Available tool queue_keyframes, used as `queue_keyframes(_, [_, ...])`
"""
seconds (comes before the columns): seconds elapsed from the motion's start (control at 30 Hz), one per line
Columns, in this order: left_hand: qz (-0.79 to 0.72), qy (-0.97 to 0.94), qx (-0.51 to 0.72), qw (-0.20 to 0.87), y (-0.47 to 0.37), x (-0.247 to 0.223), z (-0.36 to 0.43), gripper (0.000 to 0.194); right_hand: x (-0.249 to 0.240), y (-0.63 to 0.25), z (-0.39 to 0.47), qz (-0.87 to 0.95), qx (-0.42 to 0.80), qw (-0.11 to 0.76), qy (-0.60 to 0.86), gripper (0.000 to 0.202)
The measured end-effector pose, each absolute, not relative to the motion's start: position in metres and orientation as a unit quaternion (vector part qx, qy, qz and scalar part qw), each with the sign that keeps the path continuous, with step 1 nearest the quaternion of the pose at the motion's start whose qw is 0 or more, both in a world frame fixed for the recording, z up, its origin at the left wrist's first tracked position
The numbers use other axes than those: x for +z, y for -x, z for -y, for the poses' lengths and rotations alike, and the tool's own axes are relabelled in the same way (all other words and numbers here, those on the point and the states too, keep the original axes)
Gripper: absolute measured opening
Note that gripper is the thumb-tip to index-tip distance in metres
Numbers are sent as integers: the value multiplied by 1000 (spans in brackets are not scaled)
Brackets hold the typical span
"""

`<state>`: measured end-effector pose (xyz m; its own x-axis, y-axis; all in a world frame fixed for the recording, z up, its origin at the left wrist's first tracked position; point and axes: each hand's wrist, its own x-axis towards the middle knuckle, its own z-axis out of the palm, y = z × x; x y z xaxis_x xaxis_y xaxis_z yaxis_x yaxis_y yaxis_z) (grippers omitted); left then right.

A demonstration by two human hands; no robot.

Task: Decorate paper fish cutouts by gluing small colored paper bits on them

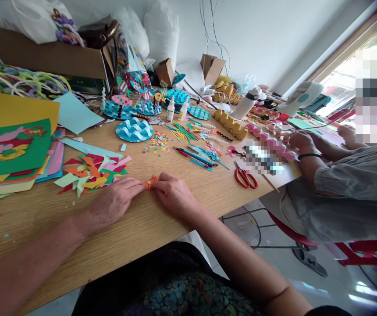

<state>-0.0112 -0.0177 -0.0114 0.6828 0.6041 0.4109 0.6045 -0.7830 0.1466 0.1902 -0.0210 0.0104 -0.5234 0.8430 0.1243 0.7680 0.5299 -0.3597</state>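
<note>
Between my two hands, low over the table's near side, is a small orange paper cutout (pixel 149 183) with lighter spots; its full outline is covered by fingers. My left hand (pixel 118 197) has its fingers pressed together at the cutout's left end. At the right end, my right hand (pixel 175 193) pinches it with thumb and forefinger. Just beyond my left hand lies a pile of coloured paper scraps (pixel 90 173). Small confetti dots (pixel 157 142) are scattered past the cutout. Pens (pixel 195 156) and red-handled scissors (pixel 246 177) lie to the right of my right hand.
Stacked coloured sheets (pixel 14 149) cover the table's left. Blue wave-patterned discs (pixel 134 129), two glue bottles (pixel 170 109) and yellow egg-carton strips (pixel 230 124) stand further back. A white bottle (pixel 246 103) is behind them. At right sits another person (pixel 349 184), hands over pink carton pieces (pixel 269 141).
</note>
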Motion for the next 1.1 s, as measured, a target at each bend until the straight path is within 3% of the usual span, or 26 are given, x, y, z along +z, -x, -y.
queue_keyframes(0.33, [338, 917, -211, -7, 11, -11, 19, 43, 4, -193, 20, 857, 145, 199, 453, 27])
queue_keyframes(0.97, [325, 920, -217, 5, 9, -6, 19, 42, 11, -190, 21, 856, 151, 154, 471, 28])
queue_keyframes(1.1, [330, 919, -216, -3, 9, -4, 19, 42, 14, -197, 16, 830, 147, 204, 498, 28])
